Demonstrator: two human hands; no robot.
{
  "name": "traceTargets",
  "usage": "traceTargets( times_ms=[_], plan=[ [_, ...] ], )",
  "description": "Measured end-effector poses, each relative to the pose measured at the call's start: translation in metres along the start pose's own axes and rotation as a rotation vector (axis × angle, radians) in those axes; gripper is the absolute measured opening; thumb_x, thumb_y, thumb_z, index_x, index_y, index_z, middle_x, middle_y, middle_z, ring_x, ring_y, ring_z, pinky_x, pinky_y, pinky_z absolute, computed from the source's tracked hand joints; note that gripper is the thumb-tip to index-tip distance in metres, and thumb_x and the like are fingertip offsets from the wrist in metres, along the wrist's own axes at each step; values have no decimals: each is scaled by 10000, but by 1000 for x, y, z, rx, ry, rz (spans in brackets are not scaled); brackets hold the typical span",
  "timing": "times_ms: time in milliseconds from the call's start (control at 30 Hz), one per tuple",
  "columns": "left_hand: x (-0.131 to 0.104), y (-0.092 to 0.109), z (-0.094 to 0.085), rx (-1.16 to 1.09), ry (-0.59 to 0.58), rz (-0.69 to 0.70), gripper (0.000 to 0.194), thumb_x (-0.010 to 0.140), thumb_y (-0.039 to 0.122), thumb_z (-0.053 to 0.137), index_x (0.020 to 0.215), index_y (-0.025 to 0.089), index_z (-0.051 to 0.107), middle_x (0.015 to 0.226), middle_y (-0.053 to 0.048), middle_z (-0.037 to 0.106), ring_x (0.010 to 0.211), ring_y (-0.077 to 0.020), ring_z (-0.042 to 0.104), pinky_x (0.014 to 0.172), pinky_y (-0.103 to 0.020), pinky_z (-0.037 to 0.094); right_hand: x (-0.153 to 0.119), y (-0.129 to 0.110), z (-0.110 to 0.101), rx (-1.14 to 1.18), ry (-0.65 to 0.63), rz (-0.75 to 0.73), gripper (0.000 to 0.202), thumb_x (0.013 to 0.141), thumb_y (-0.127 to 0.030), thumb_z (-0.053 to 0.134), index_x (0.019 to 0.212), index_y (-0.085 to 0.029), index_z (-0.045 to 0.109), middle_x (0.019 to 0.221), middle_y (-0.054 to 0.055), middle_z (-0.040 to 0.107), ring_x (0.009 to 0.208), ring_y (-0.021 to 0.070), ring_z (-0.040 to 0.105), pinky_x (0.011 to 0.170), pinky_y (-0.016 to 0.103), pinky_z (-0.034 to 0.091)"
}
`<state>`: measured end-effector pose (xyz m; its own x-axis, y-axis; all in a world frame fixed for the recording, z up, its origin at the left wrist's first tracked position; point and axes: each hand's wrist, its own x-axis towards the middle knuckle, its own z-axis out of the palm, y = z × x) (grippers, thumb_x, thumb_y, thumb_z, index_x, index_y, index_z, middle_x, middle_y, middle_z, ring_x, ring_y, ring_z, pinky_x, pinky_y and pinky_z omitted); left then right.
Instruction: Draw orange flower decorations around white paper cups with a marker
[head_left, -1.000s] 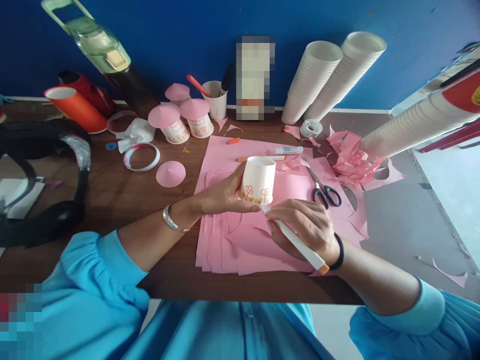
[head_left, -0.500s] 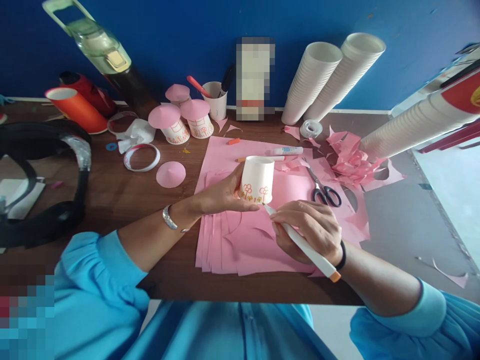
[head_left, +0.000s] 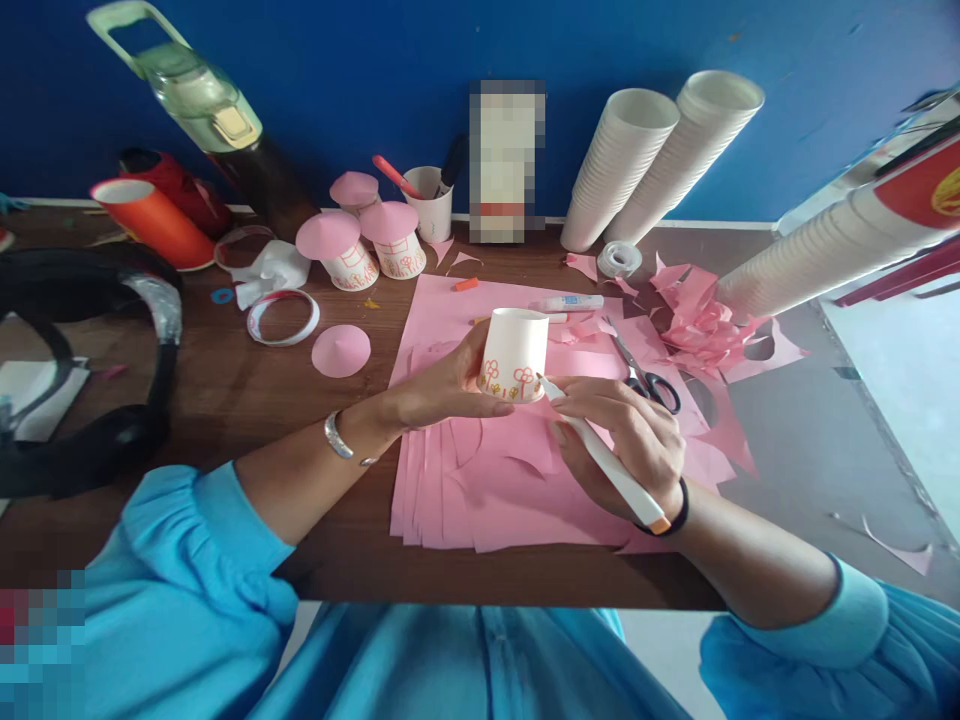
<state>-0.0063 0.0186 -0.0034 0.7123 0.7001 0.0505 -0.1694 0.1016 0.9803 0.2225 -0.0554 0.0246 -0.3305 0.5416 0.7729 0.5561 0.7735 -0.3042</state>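
Note:
A white paper cup [head_left: 516, 340] with orange flowers and small yellow-brown plants drawn along its lower part is gripped in my left hand [head_left: 465, 375], fingers behind it and thumb along its lower edge. My right hand [head_left: 622, 435] is closed around a white marker [head_left: 604, 460] with an orange end. The marker's tip is at the cup's lower right side, by the right-hand flower. Beneath both hands lie stacked pink paper sheets [head_left: 442, 490]. Scissors [head_left: 649, 385] with dark handles rest just beyond my right hand.
Paper cups with pink cone tops [head_left: 330, 240] stand at the back left, near a loose pink cone [head_left: 341, 350] and a tape roll [head_left: 283, 316]. Tall cup stacks [head_left: 622, 165] lean at the back. Crumpled pink scraps [head_left: 697, 320] lie right; headphones [head_left: 165, 370] lie left.
My right hand has moved the marker tip slightly up and right, from the cup's bottom edge to its right side. The cup is tilted a little differently in my left hand.

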Motion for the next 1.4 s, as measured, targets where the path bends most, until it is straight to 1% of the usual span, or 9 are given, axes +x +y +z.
traceTargets(
  times_ms=[100,233,433,500,667,867,967,1267,1400],
  plan=[
    [0,2,2,0,1,-27,918,753,360,940,1552,303,490,1468,-154,619,1430,-412,544,1111,-543,512,-1,0,1,19,-16,-6,251,955,-109,684,1177,-224,663,943,44,794,874,212,820,698,316,688],
    [0,3,4,-3,17,-70,929,736,358,952,1542,311,492,1435,-149,614,1365,-398,590,1044,-512,551,-1,0,1,52,-19,-37,247,945,-94,689,1167,-197,663,950,70,786,908,227,818,743,331,696],
    [-1,5,1,36,2,-80,762,769,375,927,1438,257,582,1287,-119,668,1228,-332,652,999,-474,568,1,-4,-1,84,-42,-47,203,939,-94,665,1109,-204,647,806,16,739,669,171,734,594,289,632],
    [-2,6,1,54,11,-91,710,781,381,914,1406,250,605,1260,-106,664,1200,-317,655,1001,-481,566,1,-5,-1,88,-65,-72,184,945,-93,652,1093,-203,638,783,6,729,633,156,714,580,275,619],
    [-3,5,2,31,44,-97,720,781,363,896,1427,279,590,1303,-98,645,1226,-304,627,1039,-491,547,0,-6,-1,59,-76,-101,172,931,-77,665,1064,-181,635,788,15,745,634,147,725,600,257,629],
    [-4,7,2,5,26,-102,630,793,354,882,1363,280,626,1282,-96,667,1251,-323,628,1050,-505,533,1,-6,0,45,-76,-101,141,946,-81,656,1046,-179,635,789,25,748,640,154,733,598,266,631],
    [-3,7,3,7,36,-105,659,781,347,893,1375,296,611,1327,-96,655,1273,-333,624,1048,-508,535,0,-6,0,47,-80,-99,135,951,-85,656,1050,-175,638,790,28,746,642,157,733,597,268,630],
    [-3,6,3,14,22,-135,691,790,361,895,1402,266,590,1358,-113,652,1295,-340,627,1083,-528,531,-1,-5,1,42,-74,-90,135,963,-102,651,1068,-186,639,802,22,743,650,154,728,603,269,625],
    [-3,6,3,36,6,-125,714,796,369,893,1425,262,573,1329,-114,675,1250,-329,660,1059,-516,549,-1,-5,2,52,-72,-89,143,951,-94,661,1066,-177,644,796,26,742,659,160,737,605,271,624]
  ],
)
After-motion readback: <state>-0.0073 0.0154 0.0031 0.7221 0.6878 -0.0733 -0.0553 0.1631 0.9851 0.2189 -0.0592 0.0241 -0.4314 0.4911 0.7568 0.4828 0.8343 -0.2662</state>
